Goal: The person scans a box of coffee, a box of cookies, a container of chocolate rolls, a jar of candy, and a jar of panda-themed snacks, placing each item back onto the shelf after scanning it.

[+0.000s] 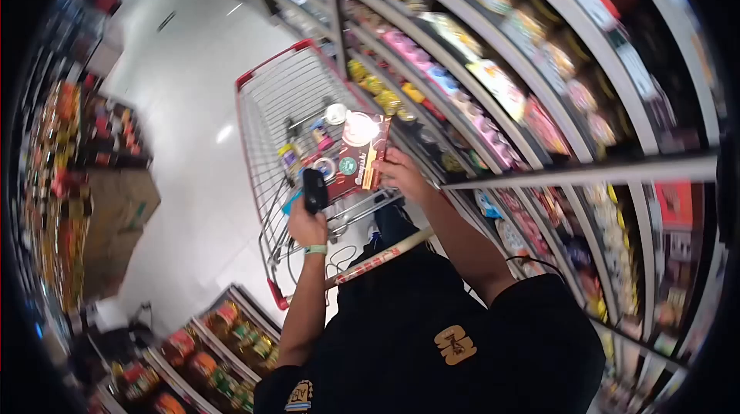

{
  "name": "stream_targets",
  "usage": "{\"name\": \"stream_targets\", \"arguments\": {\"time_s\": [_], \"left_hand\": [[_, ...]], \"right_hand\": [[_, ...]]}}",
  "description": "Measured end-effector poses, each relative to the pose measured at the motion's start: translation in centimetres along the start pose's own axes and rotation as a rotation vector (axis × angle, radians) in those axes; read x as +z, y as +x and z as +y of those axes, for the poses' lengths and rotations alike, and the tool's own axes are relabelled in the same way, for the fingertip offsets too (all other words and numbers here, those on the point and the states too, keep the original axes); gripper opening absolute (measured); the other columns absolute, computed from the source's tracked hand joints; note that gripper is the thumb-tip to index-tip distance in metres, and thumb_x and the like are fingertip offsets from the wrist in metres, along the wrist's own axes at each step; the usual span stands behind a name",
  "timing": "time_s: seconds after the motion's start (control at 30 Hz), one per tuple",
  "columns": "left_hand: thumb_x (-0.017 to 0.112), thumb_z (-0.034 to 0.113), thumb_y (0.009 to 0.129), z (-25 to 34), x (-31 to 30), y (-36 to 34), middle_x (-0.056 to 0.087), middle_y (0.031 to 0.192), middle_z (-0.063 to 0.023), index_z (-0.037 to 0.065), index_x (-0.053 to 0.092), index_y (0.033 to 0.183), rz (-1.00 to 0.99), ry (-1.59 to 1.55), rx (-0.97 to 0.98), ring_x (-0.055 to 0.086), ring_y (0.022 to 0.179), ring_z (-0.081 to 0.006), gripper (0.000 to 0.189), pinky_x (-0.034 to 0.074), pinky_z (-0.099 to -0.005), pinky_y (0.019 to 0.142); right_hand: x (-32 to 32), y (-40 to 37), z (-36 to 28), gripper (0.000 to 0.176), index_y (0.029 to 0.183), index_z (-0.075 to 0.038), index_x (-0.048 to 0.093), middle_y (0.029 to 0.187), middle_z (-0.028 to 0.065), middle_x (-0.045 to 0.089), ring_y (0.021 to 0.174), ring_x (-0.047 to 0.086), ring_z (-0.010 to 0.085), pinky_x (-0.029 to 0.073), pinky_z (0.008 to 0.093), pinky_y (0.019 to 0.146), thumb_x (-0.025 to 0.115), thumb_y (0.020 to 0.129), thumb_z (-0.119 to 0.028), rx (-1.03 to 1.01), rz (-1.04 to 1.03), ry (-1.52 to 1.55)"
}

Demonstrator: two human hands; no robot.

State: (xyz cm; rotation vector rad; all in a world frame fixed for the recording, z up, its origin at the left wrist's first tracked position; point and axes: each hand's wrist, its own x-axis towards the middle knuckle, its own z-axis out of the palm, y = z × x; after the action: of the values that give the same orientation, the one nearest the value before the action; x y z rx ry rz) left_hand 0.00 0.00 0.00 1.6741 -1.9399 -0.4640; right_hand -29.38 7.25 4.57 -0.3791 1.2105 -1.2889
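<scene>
My right hand (402, 172) grips the right edge of a dark red-brown packaged box (355, 159) with pale lettering and a green round mark; glare whitens its upper part. Below and left of the box, my left hand (307, 227) is closed around a black, rounded handheld object (314, 191), whose exact kind I cannot make out. Both hands are over a wire shopping cart (262, 94) with red corners. Inside the cart lie several small packages, among them a white round-topped container (336, 113) and a yellow-and-purple one (288, 155).
The cart's handlebar (383, 263) crosses in front of my body. Shelves (462, 52) packed with goods line the right side. On the left stand a cardboard display (119, 221) and low racks of bottles (223, 337). Pale, shiny floor (181, 98) runs along the aisle.
</scene>
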Motion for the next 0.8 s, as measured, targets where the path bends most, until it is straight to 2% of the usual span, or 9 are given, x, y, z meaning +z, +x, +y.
{"name": "stream_targets", "arguments": {"time_s": [0.03, 0.07, 0.1, 0.13, 0.3, 0.5, 0.67, 0.7, 0.8], "left_hand": [[0.068, 0.009, 0.071, 1.8, 3.0, 1.1, 0.07, 0.108, -0.0218, 0.006, 0.068, 0.121, -0.045, -0.07, 0.054, 0.067, 0.098, -0.0442, 0.05, 0.053, -0.049, 0.089], [0.067, 0.007, 0.071, 2.8, 3.7, 2.7, 0.071, 0.107, -0.0204, 0.005, 0.068, 0.12, -0.137, -0.112, -0.033, 0.067, 0.096, -0.0434, 0.049, 0.053, -0.0502, 0.086], [0.067, 0.008, 0.072, -1.4, -6.3, 1.3, 0.071, 0.107, -0.0201, 0.005, 0.067, 0.121, -0.018, 0.062, 0.125, 0.068, 0.097, -0.0429, 0.049, 0.052, -0.0508, 0.086], [0.067, 0.007, 0.073, -0.2, -5.3, 0.6, 0.072, 0.107, -0.0201, 0.004, 0.067, 0.121, -0.092, 0.042, 0.037, 0.068, 0.097, -0.0426, 0.048, 0.052, -0.051, 0.087], [0.064, 0.011, 0.081, 1.2, -0.7, -1.5, 0.072, 0.103, -0.0237, 0.0, 0.068, 0.117, -0.079, -0.023, 0.195, 0.068, 0.094, -0.0444, 0.037, 0.051, -0.0523, 0.083], [0.065, 0.012, 0.082, 1.2, -0.5, -0.7, 0.074, 0.101, -0.0222, 0.004, 0.071, 0.114, -0.18, 0.015, 0.261, 0.069, 0.093, -0.0449, 0.034, 0.052, -0.0517, 0.081], [0.07, 0.009, 0.079, 4.3, -0.9, 1.7, 0.073, 0.091, -0.0275, -0.007, 0.071, 0.107, -0.331, -0.047, 0.496, 0.069, 0.086, -0.0474, 0.032, 0.051, -0.0525, 0.078], [0.072, 0.01, 0.081, 5.2, -0.7, 2.8, 0.073, 0.084, -0.0235, -0.009, 0.07, 0.103, -0.399, -0.107, 0.573, 0.071, 0.073, -0.0404, 0.029, 0.052, -0.049, 0.066], [0.075, 0.016, 0.088, 15.2, -4.2, -0.9, 0.066, 0.07, -0.0102, -0.003, 0.064, 0.088, -0.77, -0.395, 0.295, 0.056, 0.043, -0.0156, 0.021, 0.04, -0.0318, 0.037]], "right_hand": [[-1.1, -1.5, -1.3, 0.046, 0.142, -0.006, 0.052, 0.133, 0.0101, 0.064, 0.121, 0.064, 0.0228, 0.054, 0.0449, 0.102, 0.067, 0.099, -0.017, -0.051, 0.032, 0.034], [-1.4, -3.1, -2.6, 0.037, 0.126, -0.005, 0.061, 0.119, 0.0064, 0.067, 0.103, 0.068, 0.019, 0.056, 0.0363, 0.089, 0.073, 0.094, -0.018, -0.135, 0.081, 0.068], [4.3, -9.7, 2.2, 0.037, 0.126, -0.007, 0.061, 0.117, 0.0046, 0.067, 0.099, 0.067, 0.0165, 0.055, 0.0324, 0.085, 0.073, 0.093, -0.019, -0.128, 0.126, 0.224], [2.1, -12.4, 3.1, 0.038, 0.127, -0.008, 0.061, 0.116, 0.0032, 0.067, 0.097, 0.066, 0.0162, 0.055, 0.0318, 0.082, 0.074, 0.092, -0.018, -0.134, 0.233, 0.247], [-4.4, -26.1, 5.2, 0.056, 0.138, -0.003, 0.052, 0.132, 0.0077, 0.061, 0.118, 0.063, 0.0226, 0.054, 0.0462, 0.1, 0.078, 0.091, -0.02, -0.239, 0.432, 0.443], [-5.3, -34.1, 9.0, 0.066, 0.146, -0.002, 0.041, 0.135, 0.0114, 0.06, 0.12, 0.063, 0.0289, 0.05, 0.0523, 0.108, 0.076, 0.092, -0.014, -0.452, 0.547, 0.771], [-5.7, -40.4, 10.8, 0.064, 0.147, -0.005, 0.04, 0.134, 0.0107, 0.059, 0.123, 0.061, 0.0276, 0.05, 0.0531, 0.109, 0.074, 0.093, -0.01, -0.602, 0.609, 0.842], [-6.0, -41.5, 11.4, 0.064, 0.147, -0.006, 0.04, 0.134, 0.0109, 0.059, 0.123, 0.061, 0.0275, 0.05, 0.0528, 0.109, 0.073, 0.093, -0.01, -0.608, 0.625, 0.833], [-6.8, -45.9, 13.1, 0.061, 0.147, -0.007, 0.041, 0.136, 0.0104, 0.058, 0.127, 0.058, 0.0271, 0.048, 0.0534, 0.111, 0.071, 0.094, -0.009, -0.665, 0.657, 0.798]]}}
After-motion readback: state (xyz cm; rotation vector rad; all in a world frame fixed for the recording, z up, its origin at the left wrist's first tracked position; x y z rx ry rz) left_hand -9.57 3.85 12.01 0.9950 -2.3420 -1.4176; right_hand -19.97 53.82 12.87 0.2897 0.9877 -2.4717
